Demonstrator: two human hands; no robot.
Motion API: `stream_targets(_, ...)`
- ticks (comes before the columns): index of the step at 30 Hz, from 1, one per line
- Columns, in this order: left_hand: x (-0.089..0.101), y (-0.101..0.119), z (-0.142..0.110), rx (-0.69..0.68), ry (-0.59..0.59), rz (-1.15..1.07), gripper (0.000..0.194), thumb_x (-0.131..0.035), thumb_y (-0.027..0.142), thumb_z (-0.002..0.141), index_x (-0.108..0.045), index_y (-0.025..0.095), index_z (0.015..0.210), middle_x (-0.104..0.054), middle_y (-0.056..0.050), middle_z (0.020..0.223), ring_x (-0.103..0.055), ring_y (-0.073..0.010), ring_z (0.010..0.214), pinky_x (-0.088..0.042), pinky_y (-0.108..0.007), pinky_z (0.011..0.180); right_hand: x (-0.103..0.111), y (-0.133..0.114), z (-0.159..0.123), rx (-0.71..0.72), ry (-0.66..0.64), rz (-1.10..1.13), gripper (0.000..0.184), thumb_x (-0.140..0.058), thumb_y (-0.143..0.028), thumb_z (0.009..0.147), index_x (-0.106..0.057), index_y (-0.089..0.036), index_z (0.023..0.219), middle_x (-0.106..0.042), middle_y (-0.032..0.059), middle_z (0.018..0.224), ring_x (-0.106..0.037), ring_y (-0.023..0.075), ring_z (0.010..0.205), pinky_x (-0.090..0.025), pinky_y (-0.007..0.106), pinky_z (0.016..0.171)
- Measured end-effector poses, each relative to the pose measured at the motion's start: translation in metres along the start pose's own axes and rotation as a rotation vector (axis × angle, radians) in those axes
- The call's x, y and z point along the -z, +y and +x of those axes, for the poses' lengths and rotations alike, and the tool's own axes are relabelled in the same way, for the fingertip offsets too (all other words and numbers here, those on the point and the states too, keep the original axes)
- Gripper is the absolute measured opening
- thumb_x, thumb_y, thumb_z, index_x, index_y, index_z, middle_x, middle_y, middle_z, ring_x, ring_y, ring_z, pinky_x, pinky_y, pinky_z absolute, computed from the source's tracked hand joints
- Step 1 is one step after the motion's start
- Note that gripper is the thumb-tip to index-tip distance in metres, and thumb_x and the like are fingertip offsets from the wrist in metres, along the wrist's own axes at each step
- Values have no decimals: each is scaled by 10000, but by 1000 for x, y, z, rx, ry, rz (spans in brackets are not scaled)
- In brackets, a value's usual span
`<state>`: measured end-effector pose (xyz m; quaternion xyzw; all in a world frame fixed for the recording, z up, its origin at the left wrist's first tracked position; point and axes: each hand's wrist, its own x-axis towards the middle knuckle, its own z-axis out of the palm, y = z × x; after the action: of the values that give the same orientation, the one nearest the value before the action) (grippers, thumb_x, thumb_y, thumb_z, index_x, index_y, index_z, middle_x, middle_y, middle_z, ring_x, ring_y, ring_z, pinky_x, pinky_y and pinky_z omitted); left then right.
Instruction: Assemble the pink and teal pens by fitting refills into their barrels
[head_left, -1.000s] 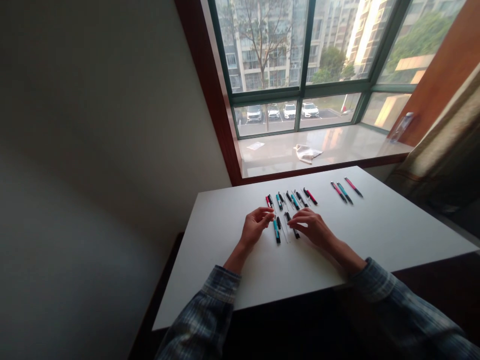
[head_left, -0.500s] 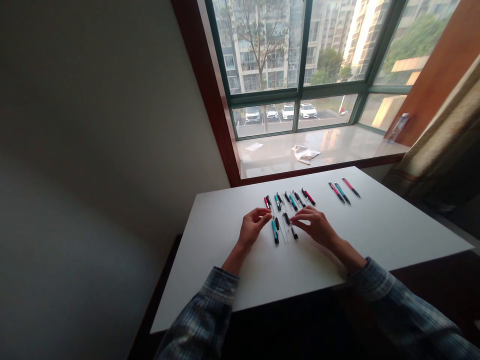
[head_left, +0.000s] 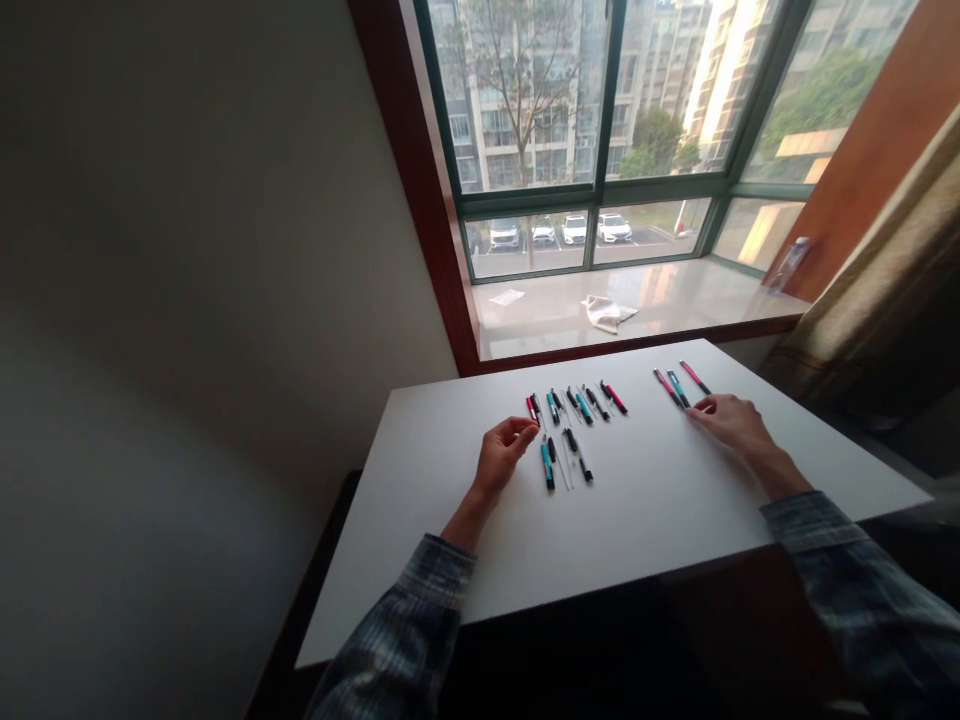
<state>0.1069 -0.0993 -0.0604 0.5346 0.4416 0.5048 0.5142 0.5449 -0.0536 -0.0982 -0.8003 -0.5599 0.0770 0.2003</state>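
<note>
My left hand (head_left: 501, 458) rests on the table, thumb and forefinger pinched together; anything between them is too small to make out. Right beside its fingertips lie a teal barrel (head_left: 547, 466), a short black grip (head_left: 552, 449), thin white refills (head_left: 568, 468) and a black-and-clear barrel (head_left: 584, 464). Far to the right, my right hand (head_left: 739, 432) has its fingers closed at the lower end of a teal pen (head_left: 676, 386), covering its tip. A red pen (head_left: 666, 386) lies left of that pen and another red pen (head_left: 694, 377) right of it.
Behind the left hand runs a row of pen parts, with a red barrel (head_left: 616, 399) and a teal barrel (head_left: 583, 408). The white table (head_left: 600, 560) meets a windowsill (head_left: 540, 325) holding a crumpled cloth (head_left: 609, 313) and a clear bottle (head_left: 789, 264). A curtain (head_left: 862, 250) hangs at right.
My right hand has left the pen parts in the middle and moved right to the whole pens. The left hand stays put, still pinched. The view has shifted slightly.
</note>
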Motion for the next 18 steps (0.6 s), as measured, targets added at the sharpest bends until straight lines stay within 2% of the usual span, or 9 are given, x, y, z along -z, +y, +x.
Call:
stream_targets(3, 0, 1, -1, 1, 0, 7, 411, -817, 523, 762, -754, 154, 929, -617, 0, 733, -432, -92, 615, -339, -234, 583, -5, -3, -3, -21, 53, 11, 275, -706, -448, 755, -813, -206, 829, -788, 141, 825, -719, 316, 781, -490, 375, 681)
stream_targets(6, 1, 2, -1, -6, 11, 18, 406, -801, 525, 777, -754, 151, 927, -635, -15, 765, -451, -97, 633, -356, -235, 591, 0, -6, -2, -106, 123, 89, 261, -717, -417, 747, -814, -191, 833, -790, 150, 849, -720, 320, 786, -512, 395, 704)
stream_targets(9, 3, 2, 0, -7, 29, 17, 402, -790, 527, 783, -746, 148, 910, -623, -13, 759, -457, -96, 634, -366, -235, 595, 13, -18, -6, -117, 294, 221, 281, -699, -427, 797, -803, -184, 894, -790, 134, 863, -726, 312, 815, -537, 419, 767)
stream_targets(12, 4, 0, 2, 6, 61, -17, 408, -766, 540, 797, -730, 147, 899, -611, -9, 757, -449, -88, 605, -358, -234, 575, 31, -46, -18, 49, 454, 394, 291, -689, -439, 836, -787, -180, 923, -783, 107, 843, -736, 282, 813, -557, 411, 813)
stream_targets(14, 5, -1, 3, -5, 101, -8, 398, -725, 540, 835, -724, 152, 923, -629, -17, 783, -469, -91, 603, -368, -237, 575, 44, -73, -27, 160, 496, 502, 277, -698, -434, 842, -780, -184, 926, -783, 92, 858, -743, 264, 812, -571, 397, 816)
stream_targets(16, 7, -2, 3, -70, 166, 92, 367, -682, 515, 881, -729, 163, 968, -679, -42, 860, -547, -120, 676, -415, -250, 619, 53, -102, -33, 254, 491, 603, 273, -704, -431, 851, -773, -186, 952, -784, 88, 893, -745, 254, 820, -586, 390, 798)
stream_targets(18, 7, -1, 2, -191, 252, 268, 325, -647, 479, 921, -732, 178, 1006, -722, -68, 975, -617, -162, 803, -461, -277, 686, 56, -133, -37, 352, 418, 756, 273, -711, -432, 860, -762, -185, 964, -781, 85, 901, -742, 245, 831, -600, 380, 773)
